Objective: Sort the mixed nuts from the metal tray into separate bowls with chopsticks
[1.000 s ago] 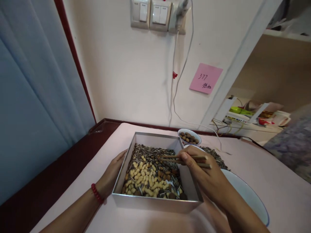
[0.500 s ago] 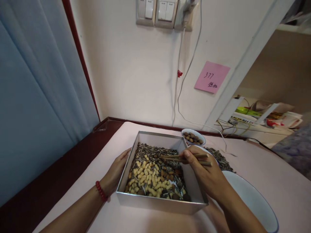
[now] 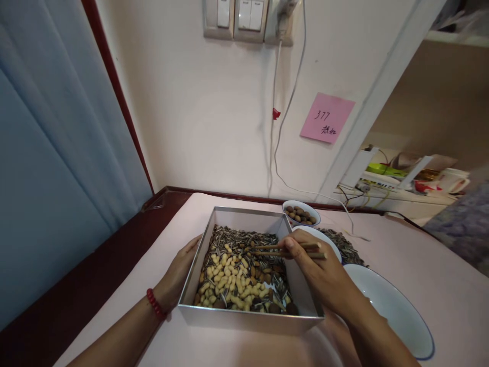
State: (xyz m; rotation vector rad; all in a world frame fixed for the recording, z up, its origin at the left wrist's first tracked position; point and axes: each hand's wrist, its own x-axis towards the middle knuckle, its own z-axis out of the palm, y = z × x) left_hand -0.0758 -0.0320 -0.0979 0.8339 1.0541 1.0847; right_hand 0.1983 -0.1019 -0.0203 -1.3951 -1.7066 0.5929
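Observation:
A square grey box stands on the pale pink table, filled with mixed sunflower seeds, peanuts and brown nuts. My left hand rests against the box's left wall, fingers curved along it; a red bead bracelet is on that wrist. Over the box's right side, my right hand is closed on a pair of wooden chopsticks. Their tips point left over the seeds near the box's back.
A small white bowl of brown nuts stands behind the box. A larger white bowl and a heap of sunflower seeds lie to the right. Wall, pink note, cables and blue curtain ring the table.
The view has shifted slightly. My right hand with the chopsticks has barely moved, its tips still over the seeds. My left hand stays on the box wall.

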